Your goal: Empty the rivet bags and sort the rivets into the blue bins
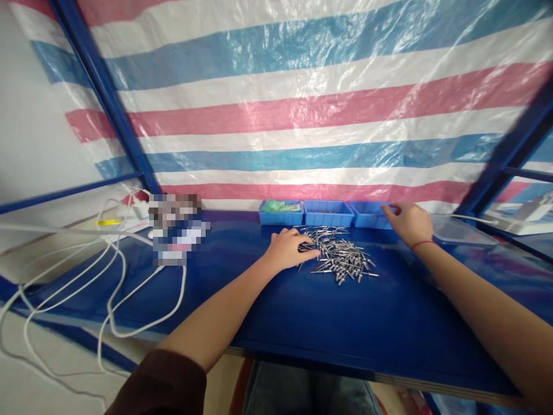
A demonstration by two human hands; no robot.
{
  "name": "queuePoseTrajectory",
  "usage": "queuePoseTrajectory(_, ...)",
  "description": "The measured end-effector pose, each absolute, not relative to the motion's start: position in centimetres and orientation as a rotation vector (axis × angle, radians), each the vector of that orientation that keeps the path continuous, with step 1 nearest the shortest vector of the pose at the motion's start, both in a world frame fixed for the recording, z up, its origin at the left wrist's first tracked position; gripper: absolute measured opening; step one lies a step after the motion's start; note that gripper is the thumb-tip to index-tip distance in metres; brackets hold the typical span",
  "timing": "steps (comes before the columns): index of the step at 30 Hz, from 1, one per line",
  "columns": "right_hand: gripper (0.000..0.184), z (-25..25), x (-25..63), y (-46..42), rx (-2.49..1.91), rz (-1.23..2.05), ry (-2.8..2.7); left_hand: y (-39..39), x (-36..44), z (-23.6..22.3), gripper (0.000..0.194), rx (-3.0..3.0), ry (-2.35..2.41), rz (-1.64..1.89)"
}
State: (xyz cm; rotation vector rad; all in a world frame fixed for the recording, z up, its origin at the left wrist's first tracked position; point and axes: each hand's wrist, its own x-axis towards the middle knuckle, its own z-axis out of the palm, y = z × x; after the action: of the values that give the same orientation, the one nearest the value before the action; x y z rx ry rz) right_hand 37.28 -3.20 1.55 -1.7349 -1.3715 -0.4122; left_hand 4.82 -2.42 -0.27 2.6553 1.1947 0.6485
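Observation:
A loose pile of thin silver pins that look like blind rivets (345,257) lies on the blue table (302,323). My left hand (287,249) rests at the pile's left edge, its thumb and fingers apart and curved round a few rivets. Farther right, my right hand (410,223) is raised at the right-hand blue bin (369,217). Its thumb and fingertips come together over the bin's right end; anything between them is too small to make out. The hand hides part of that bin.
Beside it stand a middle blue bin (328,215) with small metal pieces and a left blue bin (280,215) holding green packets. A clear plastic lid (462,230) lies right. White cables (116,288) loop over the left side. A striped sheet (302,115) hangs behind.

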Motion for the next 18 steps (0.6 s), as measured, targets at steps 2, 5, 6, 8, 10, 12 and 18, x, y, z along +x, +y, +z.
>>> queuePoseTrajectory(2, 0.025, 1.2, 37.2, -3.3, -1.744, -0.48, -1.413, -2.4, 4.9, -0.4, 0.032, 2.65, 1.179, 0.63)
queuePoseTrajectory(5, 0.024, 1.2, 36.2, -3.3, -1.701, -0.54, -1.489, -2.4, 4.9, -0.4, 0.024, 2.649, 1.194, 0.623)
queuePoseTrajectory(6, 0.022, 1.2, 35.6, -3.2, -1.676, -0.544, -1.527, -2.4, 4.9, -0.3, 0.022, 2.657, 1.201, 0.625)
queuePoseTrajectory(8, 0.021, 1.2, 34.4, -3.2, -1.617, -0.536, -1.617, -2.5, 4.9, -0.3, 0.02, 2.69, 1.202, 0.641)
queuePoseTrajectory(10, 0.021, 1.1, 32.9, -3.4, -1.554, -0.505, -1.721, -2.6, 5.0, -0.2, 0.018, 2.728, 1.186, 0.661)
queuePoseTrajectory(12, 0.022, 1.0, 31.2, -3.8, -1.501, -0.44, -1.803, -2.7, 5.0, -0.3, 0.017, 2.745, 1.172, 0.683)
queuePoseTrajectory(18, 0.023, 0.9, 25.9, -6.0, -1.329, -0.129, -2.03, -2.9, 5.2, -0.4, 0.019, 2.734, 1.166, 0.797)
